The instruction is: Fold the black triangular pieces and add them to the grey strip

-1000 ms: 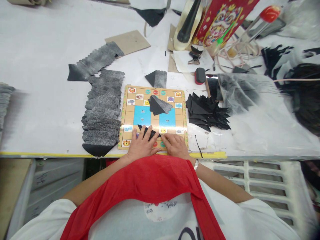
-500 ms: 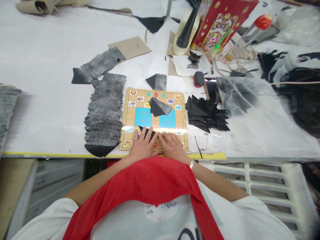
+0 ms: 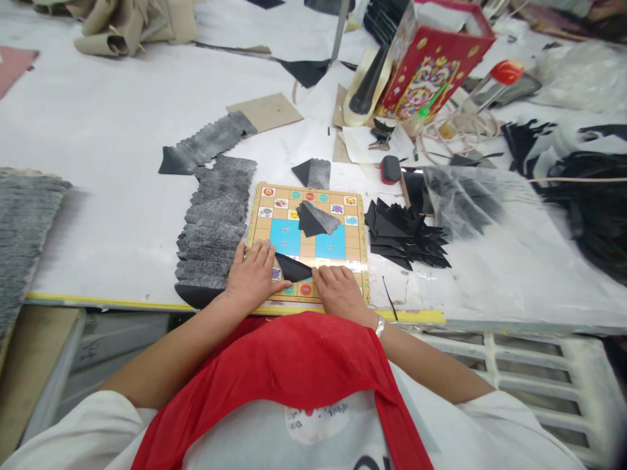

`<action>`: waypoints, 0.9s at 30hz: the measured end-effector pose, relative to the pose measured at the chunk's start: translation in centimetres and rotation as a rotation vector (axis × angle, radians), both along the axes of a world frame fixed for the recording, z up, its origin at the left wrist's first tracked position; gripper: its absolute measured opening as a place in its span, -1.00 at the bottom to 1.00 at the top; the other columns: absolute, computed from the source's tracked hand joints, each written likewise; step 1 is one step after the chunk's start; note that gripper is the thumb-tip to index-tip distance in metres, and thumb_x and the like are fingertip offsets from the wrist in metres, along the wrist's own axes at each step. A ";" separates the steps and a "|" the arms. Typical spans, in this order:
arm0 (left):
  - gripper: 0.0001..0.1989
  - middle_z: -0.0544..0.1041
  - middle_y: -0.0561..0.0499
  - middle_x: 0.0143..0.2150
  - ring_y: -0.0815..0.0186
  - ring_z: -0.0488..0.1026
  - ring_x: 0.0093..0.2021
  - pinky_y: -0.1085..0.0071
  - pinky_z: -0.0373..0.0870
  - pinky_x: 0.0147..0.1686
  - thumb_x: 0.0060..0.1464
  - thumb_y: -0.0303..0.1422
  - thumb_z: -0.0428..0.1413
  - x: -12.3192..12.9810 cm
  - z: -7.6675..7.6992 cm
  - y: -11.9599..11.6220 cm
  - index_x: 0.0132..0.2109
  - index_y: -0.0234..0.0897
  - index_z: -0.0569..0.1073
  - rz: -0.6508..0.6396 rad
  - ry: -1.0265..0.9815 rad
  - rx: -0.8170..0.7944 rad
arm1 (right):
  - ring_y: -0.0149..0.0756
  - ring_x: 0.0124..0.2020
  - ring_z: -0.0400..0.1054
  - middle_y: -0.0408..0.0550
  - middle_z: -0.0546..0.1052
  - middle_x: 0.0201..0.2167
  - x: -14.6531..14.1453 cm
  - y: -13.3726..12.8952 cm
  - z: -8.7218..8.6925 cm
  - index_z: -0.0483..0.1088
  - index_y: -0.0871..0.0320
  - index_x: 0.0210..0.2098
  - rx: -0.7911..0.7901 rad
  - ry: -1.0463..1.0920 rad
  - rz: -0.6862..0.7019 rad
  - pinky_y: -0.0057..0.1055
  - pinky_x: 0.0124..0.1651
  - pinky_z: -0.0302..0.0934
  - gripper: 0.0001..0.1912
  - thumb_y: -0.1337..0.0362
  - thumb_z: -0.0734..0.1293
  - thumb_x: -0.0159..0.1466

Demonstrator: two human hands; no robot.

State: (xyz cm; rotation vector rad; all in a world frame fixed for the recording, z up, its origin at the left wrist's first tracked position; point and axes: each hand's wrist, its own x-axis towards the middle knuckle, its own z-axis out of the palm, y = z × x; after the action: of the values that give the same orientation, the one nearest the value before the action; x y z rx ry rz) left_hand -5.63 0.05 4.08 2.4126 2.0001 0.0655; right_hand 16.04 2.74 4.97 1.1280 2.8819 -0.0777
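A black pointed piece (image 3: 292, 268) lies on the lower part of the colourful game board (image 3: 259, 235). My left hand (image 3: 252, 275) rests at the board's left side, fingers apart, its thumb near the piece's lower edge. At the piece's right end is my right hand (image 3: 339, 288), with bent fingers pressed together on that tip. Higher on the board sit black and grey pieces (image 3: 317, 219), overlapping. Another black and grey piece (image 3: 313, 173) lies just beyond the board's top edge.
Left of the board is a long row of overlapping grey pieces (image 3: 210, 225). A pile of black pieces (image 3: 406, 234) lies to the right. Farther back stand a red bag (image 3: 431, 59) and a cream holder (image 3: 365, 88). A red case (image 3: 390, 169) sits nearer.
My left hand has moved left off the black piece, uncovering more of it. My right hand stays at its right end. The whole view has shifted slightly.
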 end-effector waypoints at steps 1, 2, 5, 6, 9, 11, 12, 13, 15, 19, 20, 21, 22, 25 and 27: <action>-0.21 0.16 -0.36 0.27 -0.04 0.05 0.29 -0.05 -0.24 0.25 0.11 0.07 -0.08 0.3 0.0 -0.1 0.24 -0.54 0.17 0.002 0.007 0.012 | -0.12 -0.16 0.21 0.14 0.42 -0.18 0.0 0.3 0.3 0.34 0.24 -0.01 -0.015 0.018 -0.027 -0.22 -0.10 0.01 -0.68 0.39 0.13 0.28; -0.20 0.14 -0.37 0.28 -0.04 0.03 0.30 -0.05 -0.24 0.25 0.11 0.07 -0.08 0.8 0.0 -0.2 0.24 -0.57 0.17 0.008 0.009 0.028 | -0.14 -0.16 0.22 0.11 0.42 -0.19 0.0 0.6 0.5 0.37 0.21 -0.05 -0.029 0.040 -0.064 -0.24 -0.11 0.01 -0.72 0.39 0.15 0.28; -0.22 0.09 -0.38 0.29 -0.04 0.01 0.31 -0.07 -0.23 0.25 0.13 0.05 -0.09 2.9 -0.5 -0.8 0.23 -0.59 0.16 0.019 -0.013 0.086 | -0.21 -0.17 0.24 0.04 0.42 -0.22 -0.3 1.8 0.9 0.37 0.15 -0.11 -0.058 0.134 -0.192 -0.32 -0.13 0.02 -0.76 0.33 0.13 0.32; -0.22 0.10 -0.38 0.29 -0.04 0.02 0.30 -0.06 -0.20 0.24 0.13 0.04 -0.09 3.5 -0.8 -1.0 0.23 -0.58 0.18 0.013 -0.027 0.106 | -0.23 -0.18 0.25 0.02 0.42 -0.23 -0.5 2.1 0.9 0.37 0.14 -0.12 -0.067 0.161 -0.221 -0.34 -0.14 0.03 -0.77 0.31 0.12 0.34; -0.32 0.15 -0.33 0.27 -0.01 0.09 0.28 -0.04 -0.14 0.24 0.16 -0.03 -0.10 4.7 -1.7 -1.2 0.21 -0.53 0.22 -0.051 -0.063 0.160 | -0.27 -0.20 0.26 -0.03 0.42 -0.28 -1.2 2.9 0.6 0.37 0.13 -0.22 -0.104 0.190 -0.242 -0.39 -0.16 0.04 -0.82 0.27 0.15 0.33; -0.41 0.24 -0.27 0.24 0.03 0.18 0.24 0.03 -0.06 0.23 0.19 -0.09 -0.11 4.9 -2.2 -1.1 0.18 -0.48 0.29 -0.127 -0.070 0.184 | -0.28 -0.22 0.27 -0.06 0.43 -0.30 -1.4 3.4 0.3 0.37 0.12 -0.27 -0.132 0.180 -0.240 -0.41 -0.18 0.05 -0.89 0.28 0.21 0.30; -0.43 0.28 -0.26 0.22 0.04 0.22 0.21 0.07 0.00 0.21 0.19 -0.10 -0.11 4.8 -2.4 -0.9 0.15 -0.47 0.32 -0.162 -0.068 0.189 | -0.29 -0.23 0.28 -0.07 0.43 -0.31 -1.4 3.6 0.3 0.37 0.12 -0.29 -0.150 0.176 -0.241 -0.42 -0.20 0.05 -0.91 0.29 0.23 0.28; -0.44 0.31 -0.25 0.20 0.05 0.25 0.19 0.11 0.06 0.19 0.19 -0.10 -0.10 4.7 -2.6 -0.8 0.13 -0.46 0.35 -0.188 -0.067 0.189 | -0.30 -0.24 0.29 -0.08 0.44 -0.32 -1.4 3.9 0.3 0.36 0.13 -0.30 -0.172 0.171 -0.241 -0.43 -0.21 0.05 -0.93 0.29 0.25 0.27; -0.44 0.32 -0.24 0.19 0.07 0.28 0.17 0.15 0.14 0.15 0.18 -0.08 -0.09 4.3 -2.7 -0.7 0.12 -0.46 0.36 -0.217 -0.069 0.182 | -0.32 -0.28 0.30 -0.09 0.45 -0.35 -1.1 4.4 0.5 0.37 0.13 -0.33 -0.232 0.160 -0.242 -0.45 -0.26 0.05 -0.92 0.28 0.26 0.26; -0.44 0.29 -0.22 0.21 0.09 0.27 0.18 0.13 0.16 0.12 0.19 -0.07 -0.11 3.7 -2.5 -0.7 0.15 -0.41 0.33 -0.216 -0.088 0.140 | -0.39 -0.37 0.31 -0.10 0.48 -0.36 0.1 6.0 1.2 0.37 0.15 -0.32 -0.371 0.124 -0.263 -0.50 -0.36 0.01 -0.91 0.31 0.24 0.24; -0.44 0.29 -0.21 0.22 0.09 0.27 0.18 0.12 0.15 0.12 0.19 -0.07 -0.12 3.6 -2.4 -0.7 0.16 -0.40 0.32 -0.212 -0.093 0.127 | -0.40 -0.39 0.30 -0.11 0.49 -0.37 0.4 6.4 1.4 0.37 0.15 -0.32 -0.411 0.109 -0.268 -0.51 -0.38 -0.01 -0.92 0.32 0.24 0.22; -0.43 0.29 -0.21 0.22 0.08 0.27 0.18 0.11 0.14 0.12 0.19 -0.07 -0.12 3.6 -2.3 -0.7 0.16 -0.40 0.31 -0.208 -0.099 0.115 | -0.41 -0.42 0.30 -0.12 0.49 -0.39 0.7 6.8 1.6 0.38 0.15 -0.33 -0.449 0.093 -0.273 -0.51 -0.40 -0.02 -0.91 0.34 0.24 0.20; -0.43 0.29 -0.22 0.22 0.07 0.26 0.18 0.10 0.14 0.12 0.19 -0.06 -0.11 3.6 -2.1 -0.7 0.17 -0.39 0.31 -0.209 -0.106 0.104 | -0.42 -0.44 0.29 -0.12 0.50 -0.40 0.9 7.1 1.7 0.39 0.15 -0.33 -0.481 0.081 -0.282 -0.52 -0.41 -0.03 -0.90 0.35 0.24 0.19; -0.41 0.29 -0.24 0.22 0.04 0.26 0.18 0.09 0.11 0.13 0.17 -0.04 -0.09 3.7 -1.8 -0.7 0.17 -0.39 0.30 -0.219 -0.114 0.086 | -0.41 -0.45 0.30 -0.10 0.51 -0.44 0.9 7.7 2.3 0.41 0.18 -0.35 -0.499 0.087 -0.342 -0.51 -0.42 -0.04 -0.86 0.31 0.22 0.20; -0.40 0.29 -0.25 0.21 0.04 0.26 0.17 0.08 0.09 0.13 0.17 -0.03 -0.09 3.9 -1.7 -0.7 0.17 -0.40 0.31 -0.228 -0.108 0.081 | -0.40 -0.46 0.30 -0.07 0.50 -0.48 0.1 7.8 2.5 0.42 0.20 -0.42 -0.494 0.093 -0.358 -0.50 -0.44 -0.04 -0.75 0.20 0.20 0.24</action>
State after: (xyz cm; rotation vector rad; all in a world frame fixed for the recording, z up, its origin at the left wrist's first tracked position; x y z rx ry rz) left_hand -1.71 -0.63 2.41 2.6070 1.6985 0.2739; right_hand 16.15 10.57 7.47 1.5236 2.4691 -0.8178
